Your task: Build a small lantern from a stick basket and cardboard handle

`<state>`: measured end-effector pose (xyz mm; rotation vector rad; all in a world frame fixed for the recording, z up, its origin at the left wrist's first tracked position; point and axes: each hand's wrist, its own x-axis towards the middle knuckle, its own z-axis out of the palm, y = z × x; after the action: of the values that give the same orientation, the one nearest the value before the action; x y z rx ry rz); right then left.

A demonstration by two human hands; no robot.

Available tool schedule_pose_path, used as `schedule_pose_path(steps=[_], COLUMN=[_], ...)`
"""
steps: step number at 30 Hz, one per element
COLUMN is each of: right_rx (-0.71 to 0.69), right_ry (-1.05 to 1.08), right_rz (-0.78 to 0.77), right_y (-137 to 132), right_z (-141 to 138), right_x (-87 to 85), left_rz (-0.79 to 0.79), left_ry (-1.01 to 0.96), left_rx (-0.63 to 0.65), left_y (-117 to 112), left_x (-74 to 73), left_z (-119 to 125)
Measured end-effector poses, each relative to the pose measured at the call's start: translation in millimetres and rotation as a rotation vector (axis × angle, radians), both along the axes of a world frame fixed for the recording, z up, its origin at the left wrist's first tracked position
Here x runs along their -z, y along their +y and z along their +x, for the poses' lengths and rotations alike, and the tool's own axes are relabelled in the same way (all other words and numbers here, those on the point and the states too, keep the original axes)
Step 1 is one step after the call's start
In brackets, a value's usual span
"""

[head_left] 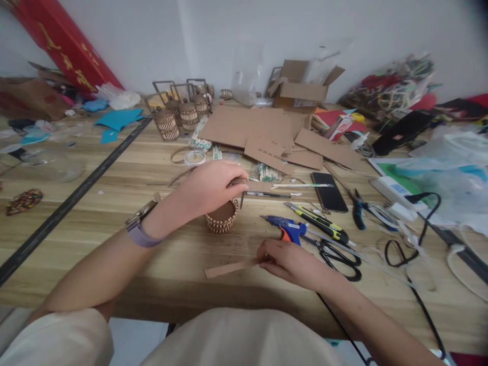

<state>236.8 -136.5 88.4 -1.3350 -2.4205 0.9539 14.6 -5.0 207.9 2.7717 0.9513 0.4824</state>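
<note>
My left hand (213,185), with a watch (142,212) on its wrist, is closed in a pinch above a small round basket (221,223) edged with beads. A thin dark brown piece shows at its fingertips, too little of it visible to name. Lower down, my right hand (292,260) is closed on the end of a narrow cardboard strip (229,268), which points left near the table's front edge. Just above that hand lies a blue glue gun (287,227). Black-handled scissors (339,259) and a yellow-and-black utility knife (322,222) rest to its right.
Cardboard sheets (247,124) cover the back middle, with small lidded baskets (188,116) with tall handles to their left. A phone (328,192), pliers (358,209) and a roll of tape (194,157) lie on the table. An open carton (303,91) stands behind.
</note>
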Motion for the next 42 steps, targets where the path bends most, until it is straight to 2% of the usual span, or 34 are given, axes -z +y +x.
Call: schedule_pose_path(steps=[3,6,10,14,18,26,33,42], right_rx=[0.046,0.225,0.44,0.521,0.533,0.505,0.449,0.441], right_ry=[0.257,0.473,0.633,0.715,0.72,0.511,0.42,0.452], right_rz=[0.042,0.048,0.057,0.049,0.038,0.115,0.142,0.146], right_y=[-4.0,-1.8,17.9,43.8,61.3,79.2,81.3,78.9], right_z=[7.3,3.7,-11.5,-22.9,-26.9,-30.8,-33.5,-38.2], right_x=[4.2,11.1,21.7,30.4,35.8,39.8,33.3,39.7], left_rz=[-0.012,-0.015,-0.019,-0.024,-0.059,-0.099,-0.103,-0.078], left_ry=[0.005,0.017,0.004,-0.009,-0.016,-0.031,-0.067,-0.093], left_rx=[0.0,-0.004,0.01,0.016,0.006,0.002,-0.001,-0.008], left_y=[1.5,1.9,1.7,2.3,1.5,-0.2,1.2,1.7], left_x=[-0.1,-0.4,-0.9,-1.1,-2.7,-5.0,-5.5,-5.3], left_z=[-0.3,-0.5,-0.8,-2.2,-4.1,-5.2,-6.9,-5.2])
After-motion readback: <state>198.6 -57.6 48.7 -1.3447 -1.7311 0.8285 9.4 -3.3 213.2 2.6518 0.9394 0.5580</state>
